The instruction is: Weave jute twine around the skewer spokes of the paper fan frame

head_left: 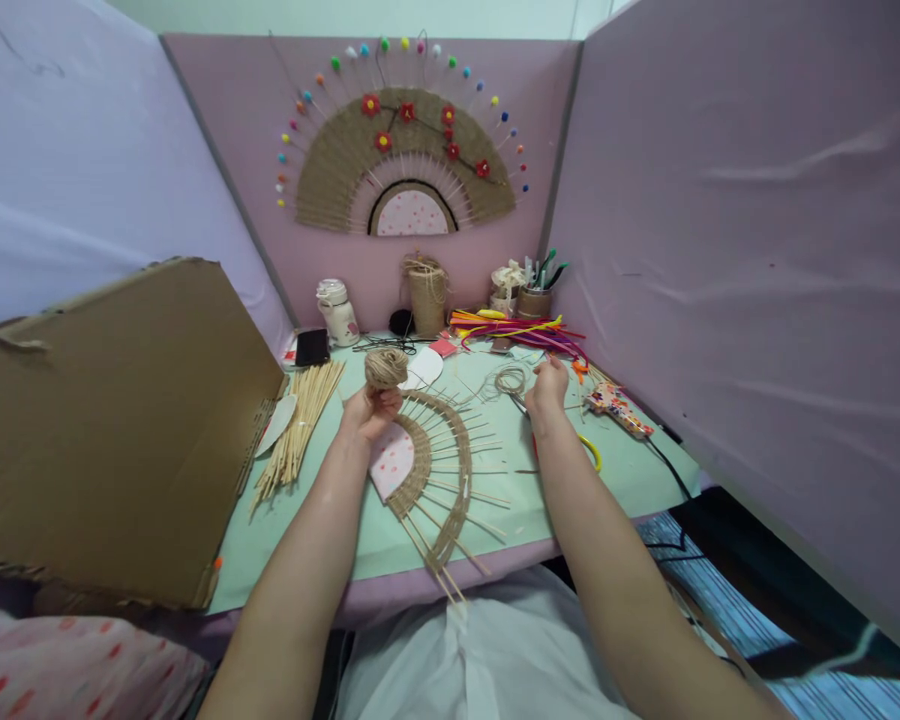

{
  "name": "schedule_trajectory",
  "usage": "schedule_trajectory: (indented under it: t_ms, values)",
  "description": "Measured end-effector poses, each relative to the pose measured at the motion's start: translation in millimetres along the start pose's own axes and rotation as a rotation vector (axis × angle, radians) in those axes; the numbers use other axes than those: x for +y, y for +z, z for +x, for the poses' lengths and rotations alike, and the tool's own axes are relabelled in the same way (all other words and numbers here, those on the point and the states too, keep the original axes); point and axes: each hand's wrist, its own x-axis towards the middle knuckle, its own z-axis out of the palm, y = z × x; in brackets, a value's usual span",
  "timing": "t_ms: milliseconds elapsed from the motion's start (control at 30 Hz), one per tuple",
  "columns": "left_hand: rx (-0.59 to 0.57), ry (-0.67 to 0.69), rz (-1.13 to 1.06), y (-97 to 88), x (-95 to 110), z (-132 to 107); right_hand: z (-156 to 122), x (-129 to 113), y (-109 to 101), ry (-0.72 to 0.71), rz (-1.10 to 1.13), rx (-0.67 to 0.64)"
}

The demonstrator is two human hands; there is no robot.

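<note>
My left hand is closed around a ball of jute twine, held up over the table. Below it lies a half-round fan frame of thin wooden sticks, with woven twine bands and a dotted semicircle at its centre. My right hand is raised at the right of the table, its fingers curled together; what they pinch, if anything, is too small to make out. A loose coil of twine lies just left of it. Scissors with yellow handles lie partly behind my right forearm.
A bundle of sticks and a large cardboard sheet are at the left. Along the back stand a white jar, a twine spool and pipe cleaners. A glue gun lies right. A finished fan hangs behind.
</note>
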Motion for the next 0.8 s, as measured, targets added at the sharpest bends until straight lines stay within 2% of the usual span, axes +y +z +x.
schedule_trajectory:
  t_ms: [100, 167, 233, 333, 400, 500, 600, 700, 800]
  values:
    - [-0.014, 0.023, 0.064, -0.3, -1, 1, -5, -6, 2, -0.067, -0.014, 0.12]
    - [-0.015, 0.049, 0.14, 1.0, -4, 0, -14, -11, 4, -0.148, -0.009, 0.087]
    - [-0.011, 0.093, 0.243, 3.9, -9, -1, -28, -17, 8, -0.204, 0.016, -0.108]
    - [0.028, 0.21, 0.422, 9.4, -21, -2, -56, -26, 14, -0.204, 0.009, -0.538]
    - [0.098, 0.329, 0.524, 11.8, -30, -2, -77, -30, 17, -0.242, -0.025, -0.701]
    - [0.185, 0.515, 0.668, 12.1, -41, -4, -102, -32, 21, -0.337, -0.139, -0.816]
    - [0.192, 0.677, 0.837, 11.5, -46, -8, -114, -29, 23, -0.398, -0.239, -0.882]
    - [0.148, 0.74, 0.977, 12.4, -47, -12, -115, -24, 24, -0.392, -0.259, -0.892]
    - [0.153, 0.754, 1.009, 12.0, -47, -12, -111, -20, 22, -0.435, -0.3, -0.938]
